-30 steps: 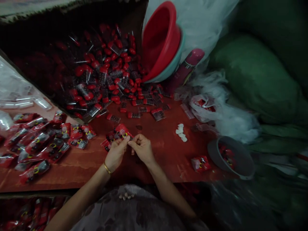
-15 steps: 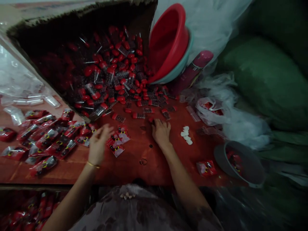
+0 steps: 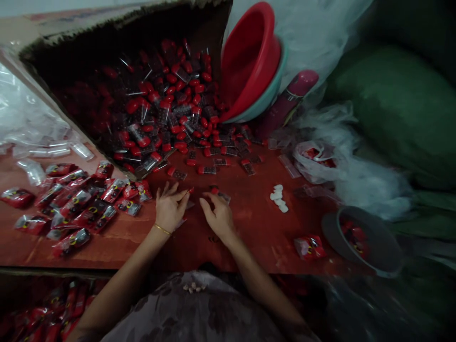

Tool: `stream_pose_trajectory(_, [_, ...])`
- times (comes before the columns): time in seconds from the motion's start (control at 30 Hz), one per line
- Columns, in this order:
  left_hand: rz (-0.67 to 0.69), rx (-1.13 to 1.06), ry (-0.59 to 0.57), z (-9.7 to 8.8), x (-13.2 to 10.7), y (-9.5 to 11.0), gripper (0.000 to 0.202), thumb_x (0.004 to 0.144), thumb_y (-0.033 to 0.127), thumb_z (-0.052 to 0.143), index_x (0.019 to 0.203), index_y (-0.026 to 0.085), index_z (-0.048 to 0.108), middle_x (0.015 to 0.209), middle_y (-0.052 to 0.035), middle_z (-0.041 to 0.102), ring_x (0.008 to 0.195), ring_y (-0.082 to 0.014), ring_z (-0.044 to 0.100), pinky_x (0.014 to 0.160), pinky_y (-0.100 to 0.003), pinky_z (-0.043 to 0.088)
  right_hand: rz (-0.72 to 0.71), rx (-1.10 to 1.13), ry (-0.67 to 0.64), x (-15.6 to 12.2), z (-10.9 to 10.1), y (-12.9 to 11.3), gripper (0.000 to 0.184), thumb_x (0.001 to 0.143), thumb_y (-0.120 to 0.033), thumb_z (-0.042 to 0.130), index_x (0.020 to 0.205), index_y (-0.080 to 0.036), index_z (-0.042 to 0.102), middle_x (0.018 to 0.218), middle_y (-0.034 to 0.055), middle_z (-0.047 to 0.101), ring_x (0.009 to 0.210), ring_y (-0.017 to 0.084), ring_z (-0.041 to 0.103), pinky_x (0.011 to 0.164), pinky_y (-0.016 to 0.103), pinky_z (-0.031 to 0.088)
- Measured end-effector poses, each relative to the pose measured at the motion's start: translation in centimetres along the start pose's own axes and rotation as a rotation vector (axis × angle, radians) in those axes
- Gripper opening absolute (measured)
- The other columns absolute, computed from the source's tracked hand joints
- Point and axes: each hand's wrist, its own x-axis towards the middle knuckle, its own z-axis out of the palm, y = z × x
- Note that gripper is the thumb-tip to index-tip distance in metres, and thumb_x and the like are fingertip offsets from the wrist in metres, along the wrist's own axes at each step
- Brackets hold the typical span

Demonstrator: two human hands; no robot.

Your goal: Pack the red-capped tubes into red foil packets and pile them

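Note:
My left hand (image 3: 170, 207), with a gold bangle at the wrist, pinches the corner of a small red printed packet (image 3: 190, 190) between thumb and forefinger; its other fingers are spread. More pale printed packet (image 3: 182, 222) shows below that hand, mostly covered. My right hand (image 3: 219, 217) faces it, thumb apart and fingers curled at a small clear bottle with a red cap and dark contents (image 3: 224, 195). How the fingers grip the bottle is partly hidden. Several similar red-capped bottles (image 3: 207, 170) lie just beyond both hands.
A tipped cardboard box (image 3: 67, 111) spills red-capped bottles. Filled red packets (image 3: 80, 202) are heaped left. A red basin (image 3: 265, 28), a pink flask (image 3: 288, 102), white discs (image 3: 279, 198), a single packet (image 3: 309, 247) and a grey tub (image 3: 384, 256) stand or lie rightward.
My left hand has moved right over the flat printed packets and pinches one. My right hand has drawn back and left, with a red-capped bottle now at its fingertips.

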Motion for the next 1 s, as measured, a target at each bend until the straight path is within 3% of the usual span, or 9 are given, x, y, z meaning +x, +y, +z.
stream_pose_trajectory(0.1, [-0.021,-0.17,0.009,-0.6,-0.2,1.2,0.031,0.086,0.036,0.047,0.105,0.025,0.069,0.126,-0.0083,0.059,0.125,-0.0295,0.045,0.104,-0.052,0.028,0.129,0.431,-0.072,0.4,1.5,-1.1,0.029,0.086,-0.042,0.048,0.093,-0.019,0.064,0.088,0.0039,0.068,0.08,0.017,0.061,0.075,0.028,0.046])
stream_pose_trajectory(0.17, [-0.033,-0.301,0.004,-0.8,-0.4,1.9,0.03,0.085,0.035,0.049,0.105,0.024,0.069,0.123,-0.0081,0.061,0.123,-0.0285,0.047,0.104,-0.049,0.03,0.178,0.599,-0.039,0.7,2.0,-1.4,0.027,0.083,-0.042,0.051,0.084,-0.018,0.064,0.079,0.0008,0.066,0.074,0.015,0.059,0.071,0.026,0.045])
stream_pose_trajectory(0.23, [-0.107,-0.48,-0.015,-1.0,-0.6,2.3,0.034,0.081,0.038,0.055,0.11,0.022,0.066,0.116,-0.0082,0.065,0.118,-0.0273,0.052,0.101,-0.044,0.036,0.197,0.658,0.026,0.8,2.1,-1.3,0.024,0.082,-0.04,0.053,0.078,-0.018,0.063,0.073,-0.001,0.063,0.07,0.013,0.056,0.069,0.024,0.043])
stream_pose_trajectory(0.33, [-0.365,-0.873,-0.116,-1.0,-0.8,2.8,0.044,0.073,0.048,0.062,0.104,0.017,0.067,0.097,-0.0081,0.07,0.094,-0.0226,0.063,0.082,-0.033,0.049,0.186,0.651,0.05,0.6,1.6,-1.1,0.024,0.083,-0.039,0.051,0.075,-0.018,0.06,0.066,-0.0029,0.057,0.061,0.011,0.051,0.062,0.022,0.041])
stream_pose_trajectory(0.47, [-0.711,-1.306,-0.288,-1.3,-0.7,3.5,0.039,0.055,0.045,0.078,0.077,0.013,0.07,0.075,-0.0048,0.069,0.065,-0.0132,0.062,0.058,-0.023,0.049,0.11,0.454,0.077,-0.1,1.0,-1.0,0.03,0.087,-0.037,0.045,0.063,-0.019,0.049,0.055,-0.005,0.044,0.052,0.01,0.041,0.052,0.021,0.033])
stream_pose_trajectory(0.57, [-0.781,-1.436,-0.242,-1.5,-0.7,3.8,0.037,0.045,0.033,0.085,0.073,0.013,0.071,0.069,-0.0024,0.069,0.061,-0.0106,0.06,0.057,-0.02,0.048,0.047,0.293,0.112,-0.6,1.0,-0.9,0.034,0.088,-0.035,0.042,0.058,-0.02,0.043,0.053,-0.0049,0.041,0.052,0.01,0.04,0.052,0.022,0.032])
stream_pose_trajectory(0.77, [-0.862,-1.462,-0.253,-1.4,-0.8,3.6,0.038,0.043,0.029,0.086,0.074,0.014,0.07,0.072,-0.0024,0.071,0.061,-0.0106,0.062,0.057,-0.02,0.049,-0.054,0.131,0.077,-0.7,0.6,-0.9,0.032,0.091,-0.034,0.039,0.067,-0.019,0.053,0.062,-0.0007,0.054,0.06,0.013,0.05,0.06,0.024,0.039])
stream_pose_trajectory(0.9, [-0.919,-1.457,-0.201,-1.1,-0.3,3.1,0.034,0.044,0.031,0.086,0.067,0.014,0.067,0.064,-0.0012,0.069,0.058,-0.0105,0.062,0.06,-0.021,0.049,-0.126,-0.082,0.023,0.2,-1.3,0.4,0.035,0.094,-0.035,0.033,0.093,-0.016,0.061,0.089,0.0078,0.066,0.085,0.019,0.058,0.079,0.032,0.043])
stream_pose_trajectory(1.0, [-0.938,-1.508,-0.181,-1.2,0.1,2.7,0.037,0.041,0.031,0.087,0.066,0.014,0.066,0.065,-0.0011,0.069,0.059,-0.0114,0.063,0.065,-0.023,0.05,-0.029,-0.434,0.033,0.8,-3.0,2.5,0.039,0.089,-0.04,0.043,0.11,-0.011,0.058,0.117,0.0171,0.059,0.107,0.03,0.05,0.09,0.047,0.037])
